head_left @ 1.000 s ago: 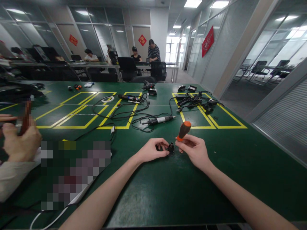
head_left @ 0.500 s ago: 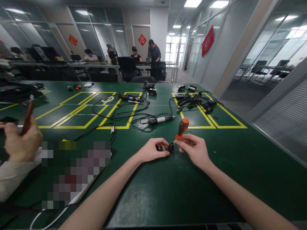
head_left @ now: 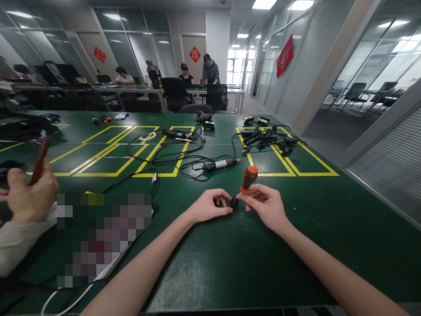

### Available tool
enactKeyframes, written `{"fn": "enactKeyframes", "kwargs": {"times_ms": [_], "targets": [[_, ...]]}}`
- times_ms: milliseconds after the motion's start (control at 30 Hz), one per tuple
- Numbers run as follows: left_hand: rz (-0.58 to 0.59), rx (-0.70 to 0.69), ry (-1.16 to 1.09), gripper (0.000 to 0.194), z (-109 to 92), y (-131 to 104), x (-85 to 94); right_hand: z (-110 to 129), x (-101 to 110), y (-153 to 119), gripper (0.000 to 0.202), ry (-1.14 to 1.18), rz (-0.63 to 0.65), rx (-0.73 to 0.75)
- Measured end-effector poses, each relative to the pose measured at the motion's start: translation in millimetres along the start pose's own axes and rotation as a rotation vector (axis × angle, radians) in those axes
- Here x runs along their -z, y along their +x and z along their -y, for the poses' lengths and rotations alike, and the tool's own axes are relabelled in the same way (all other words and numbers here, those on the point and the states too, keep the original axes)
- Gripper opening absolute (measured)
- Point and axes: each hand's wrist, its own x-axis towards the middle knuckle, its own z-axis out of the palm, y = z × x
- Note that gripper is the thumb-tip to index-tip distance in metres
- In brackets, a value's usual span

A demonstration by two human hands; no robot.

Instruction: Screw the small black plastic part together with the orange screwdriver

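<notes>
A small black round part (head_left: 233, 204) stands upright on the green table in front of me. My left hand (head_left: 209, 206) grips it from the left, thumb and fingers curled round its side. My right hand (head_left: 268, 205) pinches a screwdriver (head_left: 249, 177) low down, below its orange and black handle. The handle points up and leans slightly right. The fingertips of my right hand are close to the top of the black part. My fingers hide most of the screwdriver's shaft, and I cannot tell whether its tip touches the part.
Beyond my hands lies a corded electric screwdriver (head_left: 219, 165) with looping cables. Black cabled parts (head_left: 263, 138) are heaped at the back right. On the left, another person's hand (head_left: 29, 193) holds a brown phone-like object (head_left: 40, 161). A blurred patch covers the table beside my left forearm.
The screwdriver has shifted a little left and down, toward the black part, with my right hand's fingertips. My left hand and the black part have stayed in place.
</notes>
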Motion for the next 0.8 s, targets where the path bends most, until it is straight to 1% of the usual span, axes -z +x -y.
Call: {"fn": "enactKeyframes", "kwargs": {"times_ms": [133,333,433,533,667,800], "targets": [[-0.002,-0.001,0.001,0.03,0,0,0.0,-3,0,-1,0.021,0.051,0.071,0.0],[0.02,-0.039,-0.13,0.048,1,1,0.5,-2,1,-1,0.015,-0.047,0.015,0.063],[0.029,-0.017,-0.147,0.045,0,1,1.4,3,0,-1,0.017,-0.077,0.032,0.057],[0.028,0.004,-0.192,0.039,-1,1,2.0,6,-1,0,0.021,-0.048,0.037,0.082],[0.023,0.009,-0.23,0.035,0,1,1.9,4,-1,0,0.02,-0.01,0.032,0.084],[0.026,0.029,-0.224,0.034,-1,0,1.9,0,-1,0,0.018,-0.065,0.01,0.09]]}}
